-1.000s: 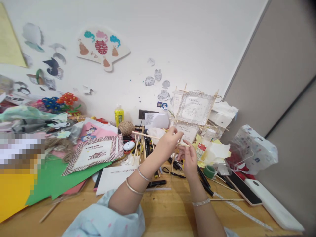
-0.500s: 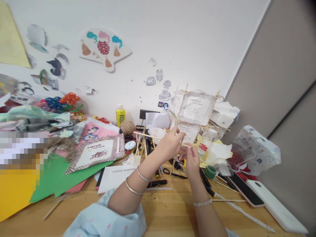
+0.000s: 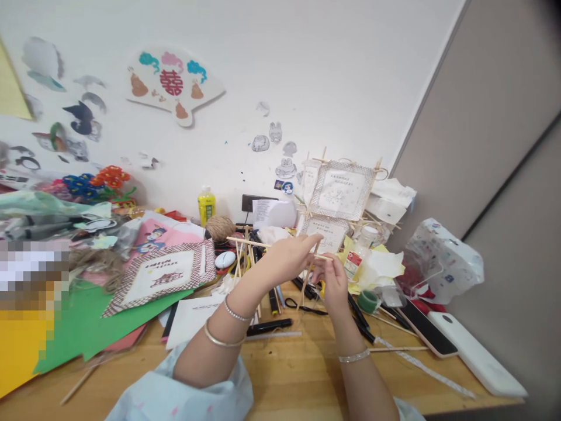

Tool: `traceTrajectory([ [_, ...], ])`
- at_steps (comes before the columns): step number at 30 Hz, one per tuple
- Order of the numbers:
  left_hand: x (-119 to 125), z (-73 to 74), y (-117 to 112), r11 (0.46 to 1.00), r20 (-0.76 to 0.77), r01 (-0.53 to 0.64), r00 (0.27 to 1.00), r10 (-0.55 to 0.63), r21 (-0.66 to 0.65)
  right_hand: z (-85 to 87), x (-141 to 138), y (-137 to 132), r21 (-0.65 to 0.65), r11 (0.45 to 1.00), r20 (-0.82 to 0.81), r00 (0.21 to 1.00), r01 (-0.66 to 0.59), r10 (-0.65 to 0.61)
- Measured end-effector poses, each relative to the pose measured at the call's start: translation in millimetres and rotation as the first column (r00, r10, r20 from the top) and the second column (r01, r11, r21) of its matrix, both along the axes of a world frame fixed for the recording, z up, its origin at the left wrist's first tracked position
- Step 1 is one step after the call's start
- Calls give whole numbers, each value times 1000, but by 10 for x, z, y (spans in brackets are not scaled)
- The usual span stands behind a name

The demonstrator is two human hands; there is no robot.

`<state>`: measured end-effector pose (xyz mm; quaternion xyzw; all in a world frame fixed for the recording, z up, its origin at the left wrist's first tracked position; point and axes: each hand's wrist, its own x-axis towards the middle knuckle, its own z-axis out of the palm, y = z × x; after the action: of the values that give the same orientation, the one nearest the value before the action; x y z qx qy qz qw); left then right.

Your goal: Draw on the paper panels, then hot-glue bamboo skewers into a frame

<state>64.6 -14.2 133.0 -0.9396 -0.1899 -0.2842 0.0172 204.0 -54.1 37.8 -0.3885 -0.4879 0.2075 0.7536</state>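
A frame of thin wooden sticks [image 3: 243, 240] is held up over the cluttered table, with several sticks hanging down from its long top stick. My left hand [image 3: 287, 257] is closed around the right part of that frame, its fingers bent over the joint where sticks cross. My right hand [image 3: 335, 285] pinches the right end of the frame between thumb and fingertips, close beside the left. Whatever lies under the left fingers is hidden. Behind my hands stands a stick lantern with patterned edges and white written panels [image 3: 342, 190].
Black markers [image 3: 269, 327] lie before my left forearm. A twine ball [image 3: 220, 228] and yellow bottle [image 3: 206, 206] stand behind. Left are a patterned panel [image 3: 169, 273] and green paper [image 3: 127, 321]. Right are green tape [image 3: 368, 300], a phone [image 3: 427, 327] and a plastic bag [image 3: 447, 257].
The view has shifted, so most things sit slightly further left. My left hand's raised fingers have lowered and flattened over the stick joint. My right hand keeps its pinch.
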Motion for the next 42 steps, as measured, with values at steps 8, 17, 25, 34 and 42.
traceTrajectory([
  [8, -3, -20, 70, 997, 19, 52, 999, -51, -52, 13, -7, -5, 11, 1000, 8, 1000, -2, 2],
  [17, -7, -44, 99, 996, 35, 78, 996, -76, -45, 11, -1, 4, 12, 1000, 9, 1000, -13, 13],
  [25, -1, -57, 118, 995, 44, 89, 995, -88, -39, 29, -8, 0, -9, 1000, 14, 1000, -7, 7],
  [34, -1, -66, 129, 995, 39, 88, 996, -86, -48, 48, -28, 4, 14, 1000, 15, 1000, 17, -17],
  [42, -1, -58, 107, 996, 36, 76, 997, -74, -53, 57, -28, 5, 1, 999, 30, 999, 36, -36],
])
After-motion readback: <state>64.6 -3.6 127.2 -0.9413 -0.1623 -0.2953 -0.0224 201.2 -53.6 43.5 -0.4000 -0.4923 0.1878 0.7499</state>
